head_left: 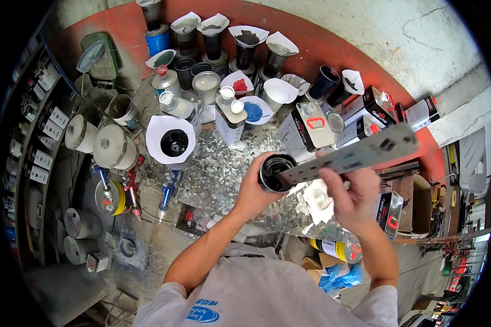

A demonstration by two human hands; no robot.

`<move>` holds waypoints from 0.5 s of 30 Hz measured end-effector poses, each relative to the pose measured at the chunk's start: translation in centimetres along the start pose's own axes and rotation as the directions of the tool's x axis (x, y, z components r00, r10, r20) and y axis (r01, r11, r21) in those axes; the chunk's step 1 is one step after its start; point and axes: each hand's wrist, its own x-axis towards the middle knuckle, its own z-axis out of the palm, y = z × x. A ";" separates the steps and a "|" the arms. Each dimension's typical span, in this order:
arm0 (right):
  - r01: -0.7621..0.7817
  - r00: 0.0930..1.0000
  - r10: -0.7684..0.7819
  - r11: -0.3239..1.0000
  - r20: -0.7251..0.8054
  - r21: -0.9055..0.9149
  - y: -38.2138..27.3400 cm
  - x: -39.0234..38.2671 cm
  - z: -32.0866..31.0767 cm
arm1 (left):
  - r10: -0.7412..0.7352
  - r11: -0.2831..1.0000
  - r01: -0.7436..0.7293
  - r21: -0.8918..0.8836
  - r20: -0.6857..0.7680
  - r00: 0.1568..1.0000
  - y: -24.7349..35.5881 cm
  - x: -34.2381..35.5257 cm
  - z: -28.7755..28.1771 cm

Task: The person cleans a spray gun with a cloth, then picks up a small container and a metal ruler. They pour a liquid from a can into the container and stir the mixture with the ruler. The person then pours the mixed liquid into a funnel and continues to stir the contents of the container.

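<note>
My left hand (252,189) is wrapped round a dark cup (262,175) above the front of the bench, its mouth tipped toward me. Glossy black paint (279,163) coats the inside of the cup. Between the thumb and fingers of my right hand (355,197) is a long flat metal strip (360,154) with holes in it. The strip slants down to the left, and its lower end dips inside the cup. How deep it reaches in the paint I cannot tell. Crumpled white paper (317,200) lies on the bench below the strip.
Behind my hands stand metal solvent cans (300,131) and a white-capped can (229,124). Paper strainers (248,37) sit on dark cups along the red wall. Left of the cup is a paper strainer (154,143) with black paint inside; spray guns (169,192) hang at the bench's left edge.
</note>
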 end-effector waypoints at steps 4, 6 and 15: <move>0.052 0.991 -0.051 0.999 -0.123 0.004 0.0 1.7 -1.4 | 0.009 0.999 -0.010 0.050 0.011 1.000 -0.1 -0.2 -0.1; 0.079 0.990 -0.078 0.997 -0.115 0.001 0.8 2.3 -1.6 | 0.006 0.998 -0.007 0.056 0.016 1.000 -0.6 -0.2 -0.1; -0.003 0.999 0.006 0.998 0.049 -0.064 4.8 -0.8 0.1 | -0.023 1.000 0.022 0.015 0.035 0.999 0.6 -0.1 -0.2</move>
